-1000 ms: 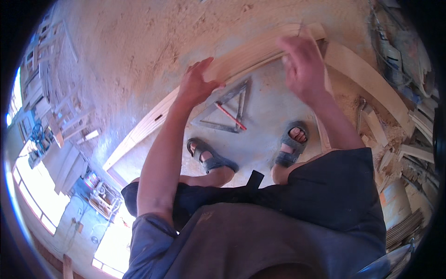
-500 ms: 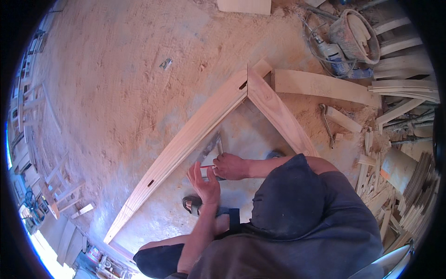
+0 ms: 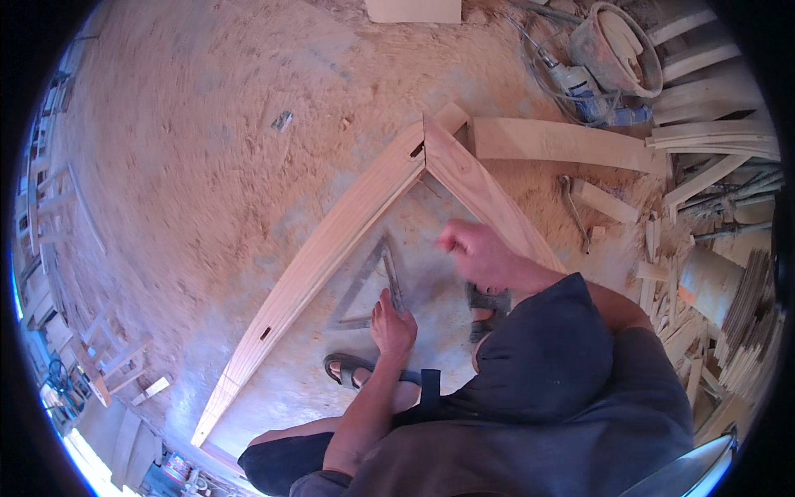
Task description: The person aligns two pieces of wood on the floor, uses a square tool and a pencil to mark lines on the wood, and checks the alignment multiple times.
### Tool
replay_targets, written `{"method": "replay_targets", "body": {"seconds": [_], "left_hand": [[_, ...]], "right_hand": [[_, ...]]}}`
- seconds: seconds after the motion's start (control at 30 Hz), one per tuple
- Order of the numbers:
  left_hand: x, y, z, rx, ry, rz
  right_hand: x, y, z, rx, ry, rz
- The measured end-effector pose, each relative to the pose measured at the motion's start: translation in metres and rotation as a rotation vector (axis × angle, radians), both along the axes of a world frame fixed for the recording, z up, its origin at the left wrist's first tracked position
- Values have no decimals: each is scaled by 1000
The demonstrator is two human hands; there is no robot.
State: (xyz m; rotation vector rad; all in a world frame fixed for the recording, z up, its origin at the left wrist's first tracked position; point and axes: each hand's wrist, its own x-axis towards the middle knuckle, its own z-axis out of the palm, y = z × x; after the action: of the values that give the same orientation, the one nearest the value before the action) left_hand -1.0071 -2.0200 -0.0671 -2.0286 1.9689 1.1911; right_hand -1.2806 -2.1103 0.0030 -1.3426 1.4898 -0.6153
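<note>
The left hand [image 3: 391,325] is down low on the floor, fingers spread a bit, and it touches the bottom end of a flat metal triangle ruler [image 3: 368,290]. The ruler lies flat on the dusty floor, just at 12 o'clock from that hand. I cannot tell if the fingers pinch it or only rest on it.

The right hand [image 3: 474,251] is up in the air at 2 o'clock from the left hand. It looks blurry. Its fingers are curled in, and I cannot tell if it holds anything. The 2 hands are apart.

2 long wooden boards meet in a point like a roof. The left board [image 3: 327,257] runs from the point down toward 7 o'clock. The right board [image 3: 480,195] runs from the point toward 5 o'clock, and passes under the right hand. The ruler lies between the 2 boards.

A foot in a sandal [image 3: 348,369] is at 7 o'clock from the left hand.

At 1 o'clock in the picture sits a bucket [image 3: 617,50] near a blue power tool [image 3: 584,91]. Wood scraps [image 3: 712,248] are piled at 3 o'clock.
</note>
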Motion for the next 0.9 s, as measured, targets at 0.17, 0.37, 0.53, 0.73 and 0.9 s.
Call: {"method": "replay_targets", "body": {"seconds": [0.17, 0.37, 0.53, 0.73, 0.9], "left_hand": [[-16, -25, 45, 261, -73, -32], [-16, -97, 135, 413, -36, -159], [-8, -157, 204, 518, 77, -191], [22, -184, 247, 408, 50, -99], [27, -201, 249, 344, 33, -5]], "right_hand": [[-46, -61, -16, -210, 424, -319], [-78, -92, -32, 14, 413, -253], [-92, -97, -36, 145, 178, -277], [-93, -108, -20, 232, 176, -188], [-93, -105, -25, 204, 257, -100]]}}
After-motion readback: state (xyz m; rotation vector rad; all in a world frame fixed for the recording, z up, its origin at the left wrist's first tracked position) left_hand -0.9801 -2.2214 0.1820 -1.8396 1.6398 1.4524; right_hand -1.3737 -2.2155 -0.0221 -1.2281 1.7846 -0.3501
